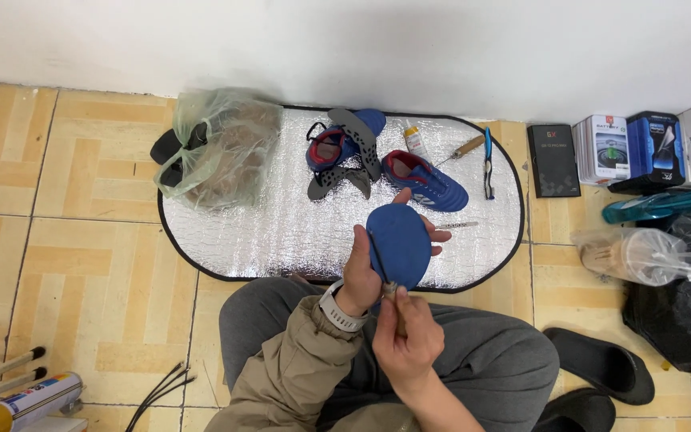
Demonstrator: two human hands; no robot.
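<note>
While the head camera looks down past the person's knees, the left hand (364, 276) is clamped around a blue insole (398, 244), thumb on the near face and fingertips showing past its far edge. The insole's lower end is hidden behind both hands. Just below, the right hand (406, 340) is closed on a wooden-handled awl (385, 276); its thin dark shaft lies slantwise across the insole's face, and most of the handle is buried in the fist, so its shape is hard to make out.

Beyond the left hand, a silver foil mat (265, 228) lies on the tiled floor. On it, just past the insole, sits a blue shoe (425, 181); a second blue shoe (337, 144) lies farther off, partly covered by dark sole pieces (353, 160). Far to the left of the hands, a green plastic bag (221, 148) veils its contents. To the right of the hands, well apart, stand boxes (629, 148), the last one cut off by the frame edge, above a black bag (685, 296).
</note>
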